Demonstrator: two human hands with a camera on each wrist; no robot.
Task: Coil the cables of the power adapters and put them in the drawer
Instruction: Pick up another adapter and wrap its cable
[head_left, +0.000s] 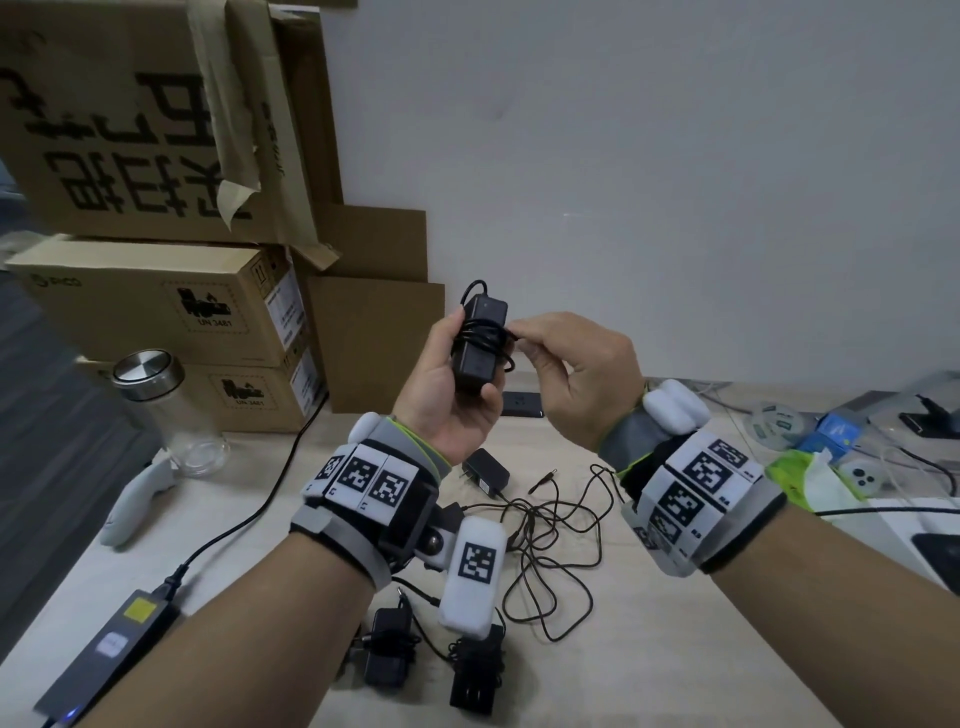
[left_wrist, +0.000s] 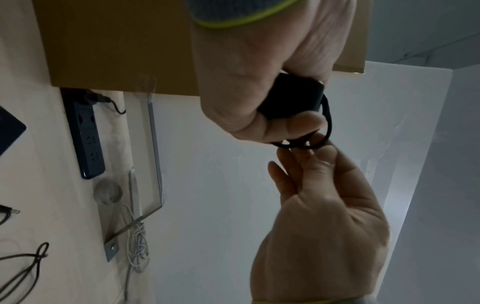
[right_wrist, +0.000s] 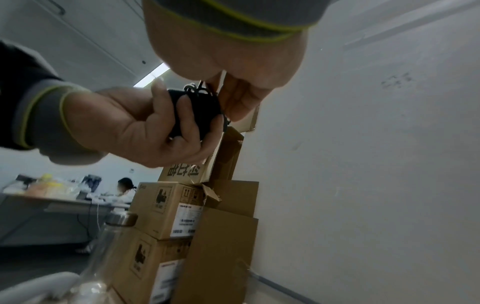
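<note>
My left hand (head_left: 453, 382) holds a black power adapter (head_left: 477, 340) upright above the table, fingers curled round its body. Its thin black cable (head_left: 485, 328) is wound several times around the adapter's middle. My right hand (head_left: 576, 364) pinches that cable at the adapter's right side with thumb and forefinger; the left wrist view shows this pinch on the cable loop (left_wrist: 298, 144). The right wrist view shows the adapter (right_wrist: 197, 111) in the left hand (right_wrist: 145, 127). On the table lie another adapter (head_left: 487, 472) with a loose tangled cable (head_left: 550, 540), and two more adapters (head_left: 387, 649) (head_left: 475, 670) near me. No drawer is in view.
Stacked cardboard boxes (head_left: 156, 291) stand at the back left against the white wall. A glass jar with a metal lid (head_left: 166, 410) and a grey power brick (head_left: 109, 649) with its cord sit on the left. A black power strip (left_wrist: 88, 135) lies by the wall. Clutter (head_left: 826, 436) fills the right.
</note>
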